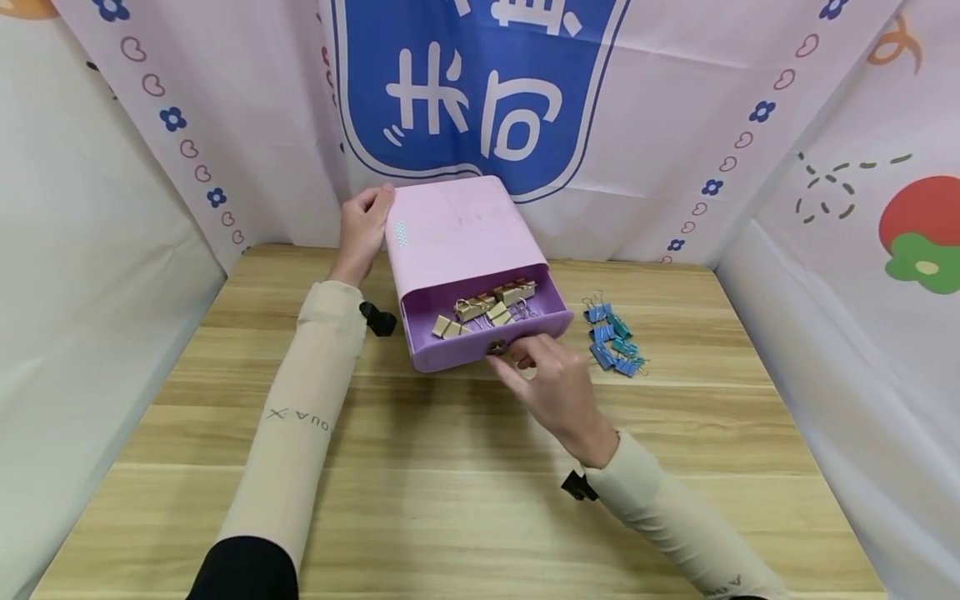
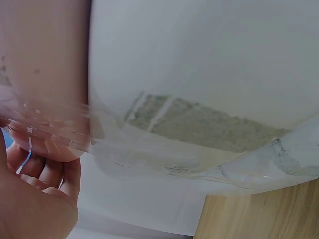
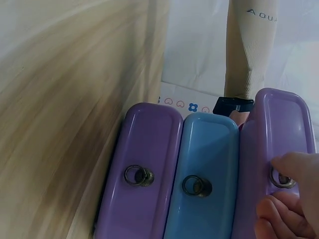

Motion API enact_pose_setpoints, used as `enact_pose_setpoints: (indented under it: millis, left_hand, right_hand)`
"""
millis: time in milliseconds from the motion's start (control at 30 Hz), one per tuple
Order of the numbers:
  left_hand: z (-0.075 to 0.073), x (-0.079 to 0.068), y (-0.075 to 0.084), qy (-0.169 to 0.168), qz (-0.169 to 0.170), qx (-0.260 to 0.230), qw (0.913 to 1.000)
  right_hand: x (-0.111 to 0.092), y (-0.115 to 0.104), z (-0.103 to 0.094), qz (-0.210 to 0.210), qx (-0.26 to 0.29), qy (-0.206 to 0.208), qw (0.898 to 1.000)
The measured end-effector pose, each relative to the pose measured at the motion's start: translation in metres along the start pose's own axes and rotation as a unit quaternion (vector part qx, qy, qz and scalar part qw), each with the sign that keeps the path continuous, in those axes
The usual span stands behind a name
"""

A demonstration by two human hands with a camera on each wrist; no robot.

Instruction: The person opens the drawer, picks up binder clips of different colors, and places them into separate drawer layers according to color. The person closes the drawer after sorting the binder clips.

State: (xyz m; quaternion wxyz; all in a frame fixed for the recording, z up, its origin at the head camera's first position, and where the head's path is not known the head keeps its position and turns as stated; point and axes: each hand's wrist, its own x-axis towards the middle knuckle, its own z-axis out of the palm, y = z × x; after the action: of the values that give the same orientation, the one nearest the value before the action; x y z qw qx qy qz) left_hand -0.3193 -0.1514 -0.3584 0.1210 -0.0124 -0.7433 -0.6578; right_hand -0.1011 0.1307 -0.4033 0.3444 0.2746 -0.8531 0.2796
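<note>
A pink and purple drawer cabinet (image 1: pixel 465 225) stands on the table with its top drawer (image 1: pixel 450 359) pulled out. Several gold binder clips (image 1: pixel 475 308) lie in that drawer. My right hand (image 1: pixel 558 392) is at the drawer's front and pinches its ring pull (image 3: pixel 283 180) between thumb and finger. At the back left corner of the cabinet, my left hand (image 1: pixel 363 233) grips the edge, and in the left wrist view its fingers (image 2: pixel 50 174) bend round behind it. Below the top drawer, the right wrist view shows a blue drawer (image 3: pixel 209 144) and a purple drawer (image 3: pixel 149 134), both closed.
Several blue and teal binder clips (image 1: pixel 602 333) lie in a group on the wooden table (image 1: pixel 465 500), right of the cabinet. A printed cloth backdrop (image 1: pixel 660 142) hangs close behind the cabinet, with white side sheets to the left and right.
</note>
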Motion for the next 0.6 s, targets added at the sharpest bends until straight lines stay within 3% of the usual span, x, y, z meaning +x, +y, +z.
enact_pose_setpoints:
  millis: [133, 267, 400, 600]
  left_hand:
    - [0.0007, 0.0001, 0.0002, 0.004, -0.001, -0.004, 1.0]
    - [0.0011, 0.0004, -0.0005, 0.006, 0.003, -0.002, 1.0]
    - [0.0007, 0.0, -0.0012, 0.004, 0.0, -0.002, 1.0]
    - [0.0009, -0.0004, -0.0009, 0.004, 0.0, -0.008, 1.0]
  right_hand:
    - [-0.0008, -0.001, 0.0032, 0.024, 0.024, 0.001, 0.999]
    - [-0.0019, -0.0023, 0.0041, 0.087, 0.09, -0.019, 0.992]
    - [-0.0037, -0.0027, 0.0028, 0.147, 0.174, -0.05, 0.972]
    - [-0.0028, -0.003, -0.0012, 0.197, 0.261, -0.087, 0.941]
